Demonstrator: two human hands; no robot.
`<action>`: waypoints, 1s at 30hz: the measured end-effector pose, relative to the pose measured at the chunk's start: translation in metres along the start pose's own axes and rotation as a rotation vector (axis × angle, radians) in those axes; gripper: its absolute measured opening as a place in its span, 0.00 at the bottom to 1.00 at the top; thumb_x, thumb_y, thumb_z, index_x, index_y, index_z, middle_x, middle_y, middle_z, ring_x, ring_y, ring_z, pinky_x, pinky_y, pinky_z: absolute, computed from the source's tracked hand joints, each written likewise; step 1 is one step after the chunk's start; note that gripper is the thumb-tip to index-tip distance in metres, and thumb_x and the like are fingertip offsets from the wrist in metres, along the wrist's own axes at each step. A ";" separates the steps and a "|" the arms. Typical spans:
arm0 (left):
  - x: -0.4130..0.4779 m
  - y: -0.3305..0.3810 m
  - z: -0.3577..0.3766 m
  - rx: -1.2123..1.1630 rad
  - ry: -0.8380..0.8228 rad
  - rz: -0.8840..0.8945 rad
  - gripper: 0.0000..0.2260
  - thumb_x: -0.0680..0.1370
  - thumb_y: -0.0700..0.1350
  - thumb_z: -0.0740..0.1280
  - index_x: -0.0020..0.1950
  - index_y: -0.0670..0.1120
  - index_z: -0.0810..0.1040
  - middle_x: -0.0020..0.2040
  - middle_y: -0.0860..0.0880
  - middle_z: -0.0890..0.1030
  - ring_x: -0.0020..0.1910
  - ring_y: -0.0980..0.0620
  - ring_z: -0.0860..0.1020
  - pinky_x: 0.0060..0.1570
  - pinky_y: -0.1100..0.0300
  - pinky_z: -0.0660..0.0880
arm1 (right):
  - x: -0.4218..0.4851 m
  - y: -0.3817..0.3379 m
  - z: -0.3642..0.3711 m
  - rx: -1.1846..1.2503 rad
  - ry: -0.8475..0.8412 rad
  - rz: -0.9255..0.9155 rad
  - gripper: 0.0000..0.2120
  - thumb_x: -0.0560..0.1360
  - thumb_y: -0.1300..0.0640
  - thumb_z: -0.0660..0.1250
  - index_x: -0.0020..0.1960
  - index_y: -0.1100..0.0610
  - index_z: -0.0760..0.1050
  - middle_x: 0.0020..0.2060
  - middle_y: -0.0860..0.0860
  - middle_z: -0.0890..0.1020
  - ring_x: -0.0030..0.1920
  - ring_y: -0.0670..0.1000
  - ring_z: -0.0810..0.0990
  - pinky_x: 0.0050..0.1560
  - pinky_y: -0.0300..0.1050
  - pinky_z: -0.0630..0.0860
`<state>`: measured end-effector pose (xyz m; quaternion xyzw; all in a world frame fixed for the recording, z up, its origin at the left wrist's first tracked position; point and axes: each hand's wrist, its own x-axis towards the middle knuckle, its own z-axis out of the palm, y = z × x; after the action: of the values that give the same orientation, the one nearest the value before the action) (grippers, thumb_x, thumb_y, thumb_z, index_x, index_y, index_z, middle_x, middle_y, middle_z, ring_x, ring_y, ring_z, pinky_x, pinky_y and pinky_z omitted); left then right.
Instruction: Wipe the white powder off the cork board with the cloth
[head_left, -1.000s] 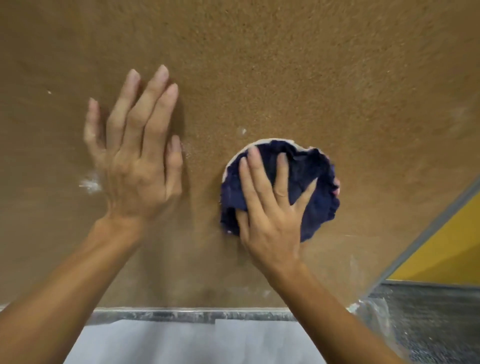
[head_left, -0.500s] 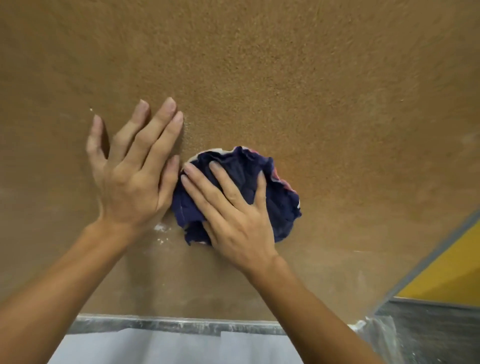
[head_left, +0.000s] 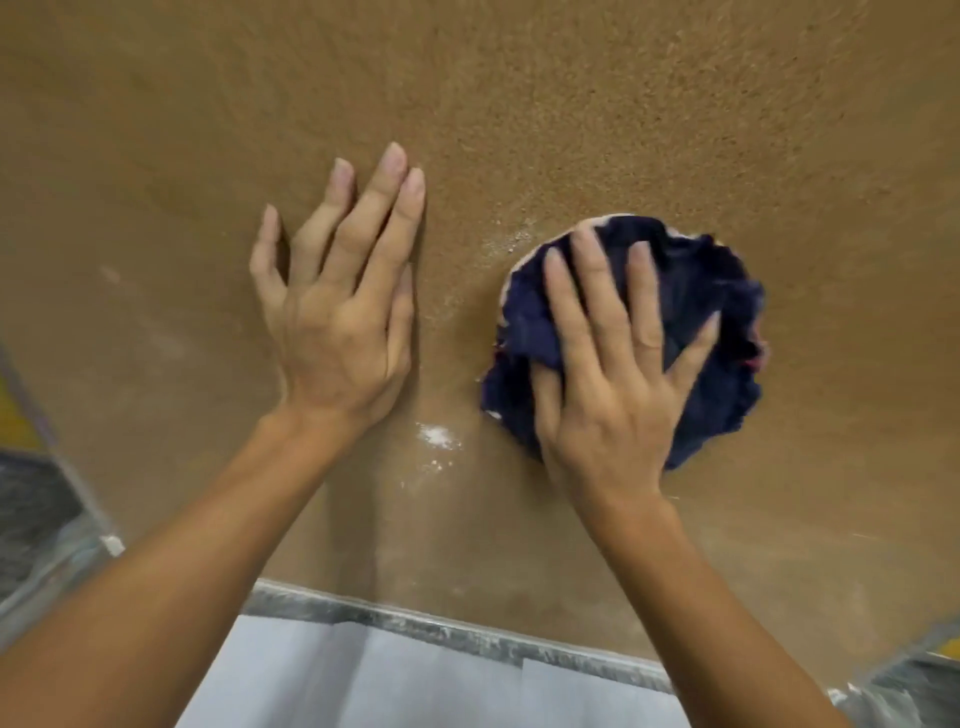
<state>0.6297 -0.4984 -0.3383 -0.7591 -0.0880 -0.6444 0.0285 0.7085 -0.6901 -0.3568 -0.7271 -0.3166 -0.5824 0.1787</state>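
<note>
- The left hand (head_left: 332, 332) is lying flat on the cork board (head_left: 571, 104), fingers straight.
- The right hand (head_left: 618, 384) is pressing the navy cloth (head_left: 722, 332) down — fingers spread.
- White powder (head_left: 436, 436) is lying between them; a grey frame (head_left: 415, 626) is edging the board.

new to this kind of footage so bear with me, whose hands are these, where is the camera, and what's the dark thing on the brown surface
No machine here: these are a person's two bare hands, filmed by one wide-angle camera worn on their head, looking forward and down. The brown speckled surface is a cork board. The left hand lies flat on it, fingers straight, holding nothing. The right hand presses a crumpled dark blue cloth against the board with spread fingers. A small patch of white powder lies between the two hands, not yet wiped. A grey frame runs along the board's near edge.
</note>
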 end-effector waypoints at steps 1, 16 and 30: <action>0.001 0.001 -0.003 -0.005 -0.004 0.003 0.20 0.87 0.44 0.57 0.79 0.48 0.70 0.79 0.51 0.67 0.79 0.49 0.65 0.72 0.34 0.63 | -0.002 -0.001 -0.003 -0.008 0.033 0.125 0.27 0.84 0.54 0.63 0.81 0.51 0.63 0.80 0.47 0.60 0.82 0.51 0.55 0.75 0.73 0.52; 0.037 -0.084 -0.057 0.166 -0.173 0.014 0.26 0.83 0.41 0.61 0.81 0.48 0.65 0.82 0.52 0.64 0.79 0.51 0.65 0.74 0.40 0.60 | 0.002 -0.031 0.007 -0.043 -0.068 -0.082 0.30 0.81 0.51 0.64 0.82 0.50 0.62 0.81 0.47 0.61 0.81 0.52 0.60 0.74 0.71 0.56; 0.020 -0.126 -0.020 -0.039 0.005 0.093 0.21 0.86 0.39 0.55 0.80 0.48 0.68 0.80 0.52 0.67 0.80 0.51 0.64 0.75 0.41 0.61 | -0.011 -0.127 0.029 -0.139 -0.283 -0.288 0.31 0.82 0.51 0.65 0.83 0.49 0.58 0.83 0.45 0.55 0.83 0.50 0.49 0.74 0.70 0.53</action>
<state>0.5923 -0.3757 -0.3237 -0.7611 -0.0399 -0.6459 0.0437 0.6436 -0.5817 -0.3885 -0.7595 -0.3982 -0.5143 -0.0030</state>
